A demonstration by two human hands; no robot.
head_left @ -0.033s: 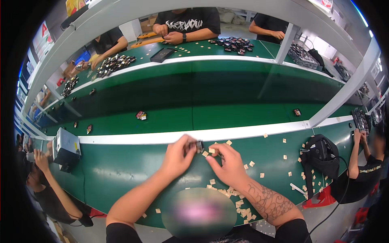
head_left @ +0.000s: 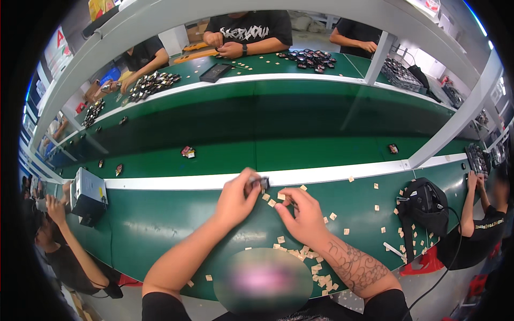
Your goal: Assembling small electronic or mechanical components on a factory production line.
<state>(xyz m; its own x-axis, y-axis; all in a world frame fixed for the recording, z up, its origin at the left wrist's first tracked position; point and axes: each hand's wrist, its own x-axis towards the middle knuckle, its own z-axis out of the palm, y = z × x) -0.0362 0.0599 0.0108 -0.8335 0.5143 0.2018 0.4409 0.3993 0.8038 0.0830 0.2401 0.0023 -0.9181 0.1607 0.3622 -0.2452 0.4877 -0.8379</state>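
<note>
Left hand [head_left: 235, 199] pinches a small dark part [head_left: 263, 183] near the bench's [head_left: 160, 230] far edge; right hand [head_left: 304, 214] nips one tan square [head_left: 280, 197]. Fitting step, seemingly; alignment needed next.

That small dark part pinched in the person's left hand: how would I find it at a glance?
Start at the white strip along the green workbench. Where it passes the left hand, the small dark part sticks out from the fingertips. Unlike the flat tan squares scattered about, it is dark, blocky and off the bench.
</note>
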